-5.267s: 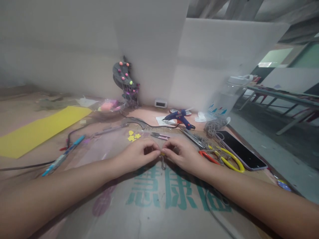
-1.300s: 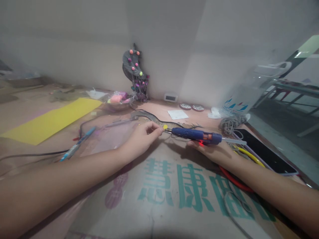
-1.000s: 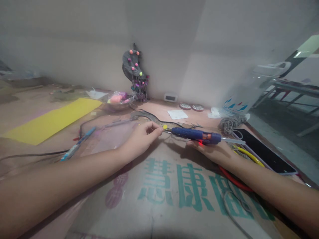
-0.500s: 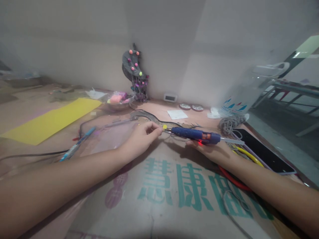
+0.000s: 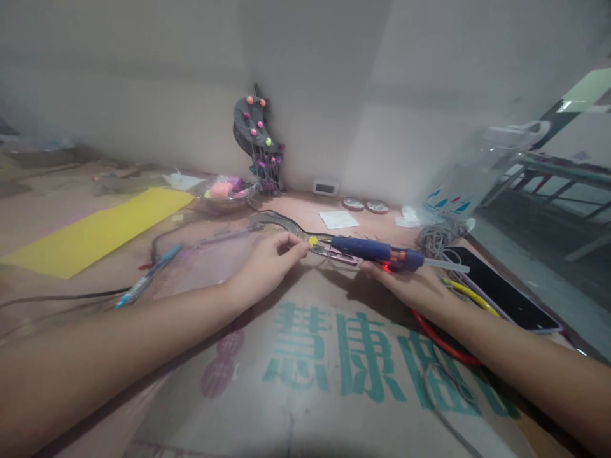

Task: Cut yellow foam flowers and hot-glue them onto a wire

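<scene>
My right hand (image 5: 398,277) grips a blue hot glue gun (image 5: 360,248) lying sideways, a red light glowing on it. A clear glue stick (image 5: 446,264) pokes out of its back end. Its nozzle points left, toward a small yellow ball (image 5: 312,241) pinched between the thumb and fingertips of my left hand (image 5: 286,251). A small gap shows between nozzle and ball. Behind and below the gun, a pair of scissors (image 5: 341,257) lies on the work surface. Both hands hover over a cardboard sheet (image 5: 305,420) with green printed characters.
A grey crescent ornament (image 5: 248,130) with coloured balls leans on the wall. Yellow paper (image 5: 105,232), a blue pen (image 5: 150,277) and a wrapped bowl (image 5: 226,194) lie left. To the right are grey yarn (image 5: 439,235), a phone (image 5: 506,289) and a clear jug (image 5: 470,172).
The glue gun has shifted slightly right, so its nozzle is farther from the yellow ball. More of the scissors shows beneath it. My left hand has barely moved.
</scene>
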Demonstrator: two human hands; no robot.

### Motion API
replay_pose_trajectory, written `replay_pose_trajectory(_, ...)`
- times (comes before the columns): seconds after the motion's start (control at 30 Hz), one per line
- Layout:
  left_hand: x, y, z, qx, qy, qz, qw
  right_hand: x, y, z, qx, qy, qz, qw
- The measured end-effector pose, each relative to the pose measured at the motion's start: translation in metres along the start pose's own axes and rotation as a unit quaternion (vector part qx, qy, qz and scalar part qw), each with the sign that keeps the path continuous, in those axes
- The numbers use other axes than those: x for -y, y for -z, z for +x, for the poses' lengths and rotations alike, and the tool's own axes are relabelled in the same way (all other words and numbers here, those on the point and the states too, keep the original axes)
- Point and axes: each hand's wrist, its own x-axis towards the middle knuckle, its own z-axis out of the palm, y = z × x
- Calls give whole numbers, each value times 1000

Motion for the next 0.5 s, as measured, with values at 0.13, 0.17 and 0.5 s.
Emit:
replay_pose_trajectory(0.13,2,0,1,5,1,1,1000,-2,9,4,-21,-31,4,999)
replay_pose_trajectory(0.17,2,0,1,10,1,3,1000,-3,12,6,-28,-25,22,999)
replay_pose_trajectory(0.5,-5,-5,-5,61,-11,49,997,-66,23,53,-115,-89,-25,989)
